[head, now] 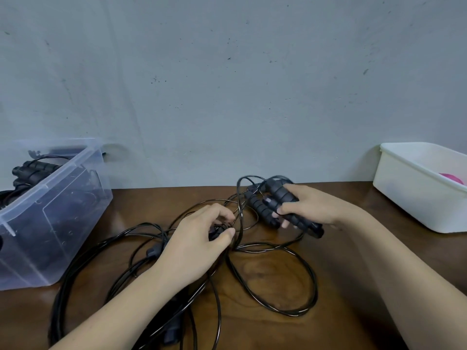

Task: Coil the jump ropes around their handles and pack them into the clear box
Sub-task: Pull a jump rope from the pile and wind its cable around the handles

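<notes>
My right hand grips two black ribbed jump rope handles side by side, just above the table. Their thin black rope trails down in loose loops over the brown table. My left hand sits in the middle of the tangle, thumb and fingers pinching the rope. More black rope loops and another handle lie under and left of my left arm. The clear box stands at the left, tilted, with coiled black ropes inside.
A white plastic tub with something pink in it stands at the right, against the grey wall. The table's back edge meets that wall just behind my hands.
</notes>
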Demonstrator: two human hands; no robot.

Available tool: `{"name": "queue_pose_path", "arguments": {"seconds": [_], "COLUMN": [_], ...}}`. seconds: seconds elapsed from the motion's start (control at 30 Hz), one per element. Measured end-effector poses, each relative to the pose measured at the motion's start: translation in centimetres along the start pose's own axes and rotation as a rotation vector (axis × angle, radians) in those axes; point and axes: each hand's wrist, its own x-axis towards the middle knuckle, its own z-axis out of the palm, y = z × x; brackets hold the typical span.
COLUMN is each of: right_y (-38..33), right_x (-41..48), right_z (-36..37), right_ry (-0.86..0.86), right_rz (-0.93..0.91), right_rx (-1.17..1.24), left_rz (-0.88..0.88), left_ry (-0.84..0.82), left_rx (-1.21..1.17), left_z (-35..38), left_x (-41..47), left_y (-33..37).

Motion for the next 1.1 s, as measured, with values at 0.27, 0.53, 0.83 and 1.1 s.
{"name": "queue_pose_path", "arguments": {"seconds": [0.27,0.53,0.83,1.1], "right_y": [-3.9,-2.9,-3.2,-2.1], "right_x": [-3.8,-9.2,-13.8,-12.9], "right_z": [4.8,5.9,6.4,5.4], "right_ry": [0.071,0.178,0.116,0.368], "right_rz": [-0.102,-0.041,-0.293,-0.321], "right_rx": [0.365,0.209,0.213,0.345], "left_rz": [-0.052,0.079,0.290,0.103], "left_ry": [0.309,0.152,0.079,-0.030], "left_rx": [-0.143,-0.074,0.157,-0.155], "left_z": [-0.9,-1.4,-0.7,-1.7], "left_x": [-0.4,-1.5,-1.6,-0.7], "left_y": [1.9,4.3,5.3,3.6]}}
